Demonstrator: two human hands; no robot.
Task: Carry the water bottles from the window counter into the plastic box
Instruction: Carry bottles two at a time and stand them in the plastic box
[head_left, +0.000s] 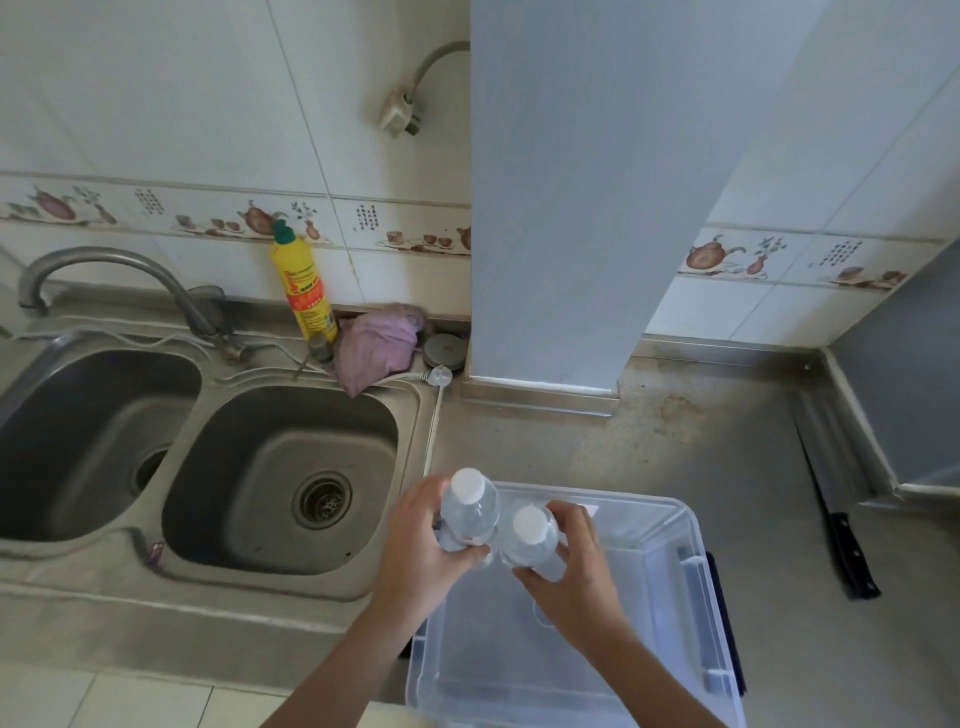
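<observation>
One water bottle (470, 506) is gripped by left hand (421, 540), second bottle (531, 538) by right hand (574, 561), both held over plastic box (691, 597).

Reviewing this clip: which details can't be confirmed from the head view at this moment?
- Lower bodies of the left bottle and right bottle: hidden by the left hand and right hand gripping them.
- Near end of the plastic box: cut off by the bottom edge.
- Label text on the yellow detergent bottle: too small to read.
- Left sink basin: cut off by the left edge.
</observation>
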